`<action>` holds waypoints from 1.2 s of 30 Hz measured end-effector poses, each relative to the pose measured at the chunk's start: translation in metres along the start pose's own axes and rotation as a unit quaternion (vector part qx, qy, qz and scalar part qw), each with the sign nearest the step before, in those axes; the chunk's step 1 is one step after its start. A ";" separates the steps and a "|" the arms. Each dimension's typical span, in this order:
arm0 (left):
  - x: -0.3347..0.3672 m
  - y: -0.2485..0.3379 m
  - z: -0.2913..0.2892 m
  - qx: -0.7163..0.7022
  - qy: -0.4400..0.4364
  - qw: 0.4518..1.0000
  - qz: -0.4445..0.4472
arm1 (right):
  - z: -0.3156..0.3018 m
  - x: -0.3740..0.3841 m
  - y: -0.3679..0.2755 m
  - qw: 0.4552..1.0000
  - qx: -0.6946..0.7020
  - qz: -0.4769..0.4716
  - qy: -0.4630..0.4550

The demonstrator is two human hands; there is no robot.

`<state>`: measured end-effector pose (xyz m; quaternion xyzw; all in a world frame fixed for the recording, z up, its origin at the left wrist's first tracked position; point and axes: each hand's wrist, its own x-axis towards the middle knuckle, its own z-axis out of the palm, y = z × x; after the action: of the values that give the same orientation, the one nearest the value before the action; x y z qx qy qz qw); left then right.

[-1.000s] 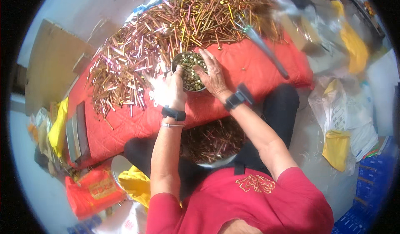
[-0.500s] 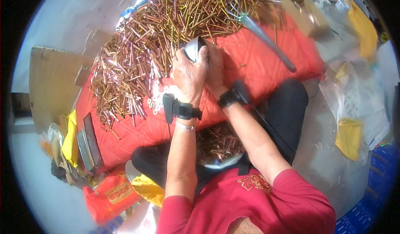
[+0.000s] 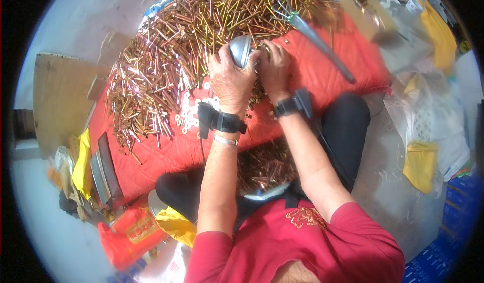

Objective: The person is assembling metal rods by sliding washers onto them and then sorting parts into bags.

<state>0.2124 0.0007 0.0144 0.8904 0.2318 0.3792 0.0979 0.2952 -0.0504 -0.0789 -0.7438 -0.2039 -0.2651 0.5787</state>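
Note:
My left hand (image 3: 232, 81) grips a small silver metal bowl (image 3: 241, 50), which is tipped on its side with its rounded underside to the left. Small brassy and dark pieces (image 3: 258, 94) lie in a heap between my wrists, too small to name surely. Just right of the bowl, my right hand (image 3: 276, 71) is cupped with its fingers apart, near more of those small pieces. A large pile of long copper-coloured bolts or rods (image 3: 166, 66) spreads behind and left of my hands. Several white rings (image 3: 189, 112) lie beside my left wrist.
A red quilted cover (image 3: 322, 104) lies under everything. A grey tube with wire prongs (image 3: 322, 46) rests at the right, and an open cardboard box (image 3: 370, 15) stands beyond it. More rods (image 3: 267, 167) lie below the cover's near edge. Plastic bags (image 3: 428, 126) are at the right.
The bowl has tipped over leftward, showing its rounded underside. My right hand has moved right, away from my left, and a heap of small pieces now shows between my wrists.

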 end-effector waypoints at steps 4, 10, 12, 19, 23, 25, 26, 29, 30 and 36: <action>0.009 -0.019 0.005 -0.019 0.016 0.999 0.020 | 0.001 0.003 0.007 1.000 -0.009 0.007 0.003; 0.007 -0.041 0.004 -0.021 0.048 0.995 0.080 | -0.001 0.007 -0.010 0.998 -0.045 0.007 -0.039; 0.017 -0.033 0.004 -0.027 0.063 0.996 0.062 | 0.002 0.017 0.007 0.999 -0.041 -0.025 -0.021; 0.039 -0.060 -0.037 -0.284 0.178 0.936 -0.111 | 0.020 0.043 0.020 0.998 -0.026 -0.030 0.050; 0.009 -0.086 -0.079 -0.393 0.176 0.887 -0.168 | 0.004 0.065 0.012 0.991 -0.015 -0.124 0.055; -0.015 -0.092 -0.097 -0.420 0.184 0.863 -0.212 | -0.015 0.067 -0.012 0.976 -0.005 -0.219 -0.002; -0.025 -0.100 -0.106 -0.444 0.174 0.850 -0.224 | -0.022 0.062 -0.025 0.960 0.011 -0.278 -0.043; -0.057 -0.100 -0.138 -0.552 0.172 0.751 -0.319 | -0.044 0.016 -0.047 0.886 0.009 -0.380 -0.266; -0.068 -0.101 -0.152 -0.584 0.184 0.715 -0.337 | -0.051 -0.002 -0.055 0.853 0.016 -0.404 -0.329; -0.118 -0.120 -0.199 -0.644 0.141 0.624 -0.419 | -0.054 -0.027 -0.051 0.793 -0.022 -0.419 -0.441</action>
<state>-0.0429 0.0480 0.0361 0.3415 0.2875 0.4705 0.7611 0.2344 -0.0904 -0.0478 -0.6341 -0.7231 -0.1289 0.2419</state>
